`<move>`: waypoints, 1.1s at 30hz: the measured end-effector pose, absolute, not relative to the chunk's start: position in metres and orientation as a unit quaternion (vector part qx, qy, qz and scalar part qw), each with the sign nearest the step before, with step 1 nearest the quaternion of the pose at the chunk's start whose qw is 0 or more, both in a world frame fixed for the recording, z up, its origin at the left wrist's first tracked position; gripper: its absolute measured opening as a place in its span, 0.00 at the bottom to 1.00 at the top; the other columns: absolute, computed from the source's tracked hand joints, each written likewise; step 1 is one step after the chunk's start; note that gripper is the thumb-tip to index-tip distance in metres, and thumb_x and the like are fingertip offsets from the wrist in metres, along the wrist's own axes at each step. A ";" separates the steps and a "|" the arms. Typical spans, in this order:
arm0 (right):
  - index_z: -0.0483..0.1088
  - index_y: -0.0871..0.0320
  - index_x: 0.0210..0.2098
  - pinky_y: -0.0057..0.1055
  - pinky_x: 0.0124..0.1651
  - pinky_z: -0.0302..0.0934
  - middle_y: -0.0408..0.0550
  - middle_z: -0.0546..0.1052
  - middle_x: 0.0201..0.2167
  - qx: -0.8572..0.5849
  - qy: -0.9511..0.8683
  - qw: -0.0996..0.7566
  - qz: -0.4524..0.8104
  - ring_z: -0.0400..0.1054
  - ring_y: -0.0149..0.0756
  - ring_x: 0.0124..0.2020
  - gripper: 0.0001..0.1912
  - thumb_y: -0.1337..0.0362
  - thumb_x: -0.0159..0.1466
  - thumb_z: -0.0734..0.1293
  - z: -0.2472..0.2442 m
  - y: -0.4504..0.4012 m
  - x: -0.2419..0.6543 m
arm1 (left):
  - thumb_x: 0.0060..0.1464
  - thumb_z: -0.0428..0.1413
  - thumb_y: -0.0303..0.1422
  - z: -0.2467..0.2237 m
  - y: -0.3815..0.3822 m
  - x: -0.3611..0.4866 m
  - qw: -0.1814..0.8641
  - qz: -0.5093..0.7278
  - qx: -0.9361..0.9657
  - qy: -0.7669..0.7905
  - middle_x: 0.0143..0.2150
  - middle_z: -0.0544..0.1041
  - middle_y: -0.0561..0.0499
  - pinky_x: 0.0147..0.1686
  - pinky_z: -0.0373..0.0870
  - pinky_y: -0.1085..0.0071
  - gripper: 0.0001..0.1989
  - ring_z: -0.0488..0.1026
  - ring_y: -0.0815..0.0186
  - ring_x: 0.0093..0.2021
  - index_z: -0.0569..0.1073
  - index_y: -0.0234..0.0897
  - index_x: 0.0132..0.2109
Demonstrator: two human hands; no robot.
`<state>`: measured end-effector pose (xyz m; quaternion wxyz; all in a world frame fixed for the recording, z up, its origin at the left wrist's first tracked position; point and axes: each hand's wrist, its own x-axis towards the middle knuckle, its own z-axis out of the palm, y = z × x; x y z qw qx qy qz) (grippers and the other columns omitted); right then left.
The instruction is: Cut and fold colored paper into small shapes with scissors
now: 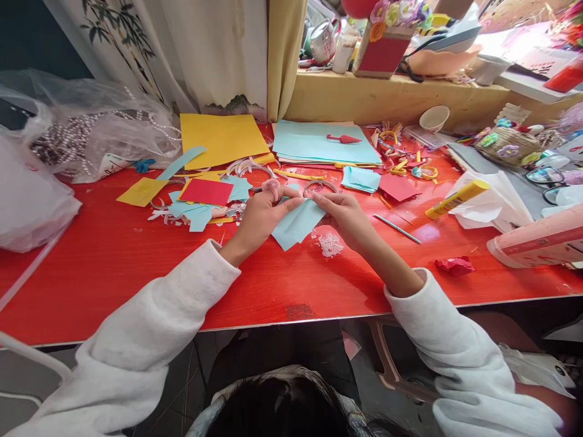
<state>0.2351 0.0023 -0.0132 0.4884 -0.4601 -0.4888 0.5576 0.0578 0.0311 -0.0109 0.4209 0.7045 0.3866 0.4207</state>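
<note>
A light blue piece of paper (pixel 298 224) with a crease across it is held above the red table. My left hand (pixel 265 213) pinches its upper left edge, thumb on top. At the upper right edge, the thumb and fingers of my right hand (pixel 342 213) grip the same paper. A pink flower-like piece (pixel 270 190) shows at my left fingers; whether it is worn or held I cannot tell. Just beyond my fingertips lies a roll of clear tape (pixel 320 184). White paper shreds (pixel 330 244) lie below my right hand.
Yellow sheets (pixel 223 138) and a stack of blue sheets (pixel 303 142) lie at the back. Paper scraps (pixel 194 212) are on the left, beside plastic bags (pixel 36 176). To the right are a glue stick (pixel 458 199), a thin stick (pixel 397 229) and a pink bottle (pixel 537 243).
</note>
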 end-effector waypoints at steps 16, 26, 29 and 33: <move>0.75 0.60 0.31 0.27 0.29 0.60 0.42 0.71 0.24 -0.497 -0.538 0.477 0.487 0.63 0.28 0.26 0.15 0.52 0.56 0.72 -0.016 0.003 0.234 | 0.56 0.56 0.40 -0.011 0.029 0.059 0.411 0.361 0.743 0.385 0.44 0.78 0.50 0.47 0.66 0.68 0.12 0.71 0.64 0.47 0.75 0.38 0.42; 0.74 0.61 0.30 0.28 0.30 0.58 0.43 0.71 0.24 -0.517 -0.579 0.465 0.427 0.62 0.29 0.27 0.15 0.53 0.57 0.70 -0.017 0.003 0.234 | 0.50 0.61 0.40 -0.011 0.031 0.060 0.560 0.355 0.629 0.405 0.36 0.78 0.50 0.33 0.66 0.72 0.13 0.73 0.67 0.35 0.74 0.34 0.37; 0.73 0.60 0.28 0.28 0.28 0.57 0.42 0.69 0.22 -0.532 -0.570 0.449 0.436 0.62 0.29 0.25 0.18 0.50 0.57 0.70 -0.016 0.002 0.233 | 0.51 0.59 0.40 -0.012 0.031 0.060 0.522 0.365 0.659 0.400 0.38 0.78 0.49 0.36 0.67 0.71 0.12 0.73 0.66 0.38 0.75 0.35 0.38; 0.71 0.61 0.26 0.28 0.27 0.52 0.42 0.65 0.21 -0.539 -0.594 0.437 0.407 0.57 0.28 0.25 0.18 0.50 0.59 0.68 -0.016 0.002 0.233 | 0.54 0.56 0.41 -0.012 0.031 0.059 0.500 0.351 0.676 0.412 0.40 0.79 0.48 0.36 0.67 0.70 0.14 0.74 0.65 0.38 0.76 0.35 0.40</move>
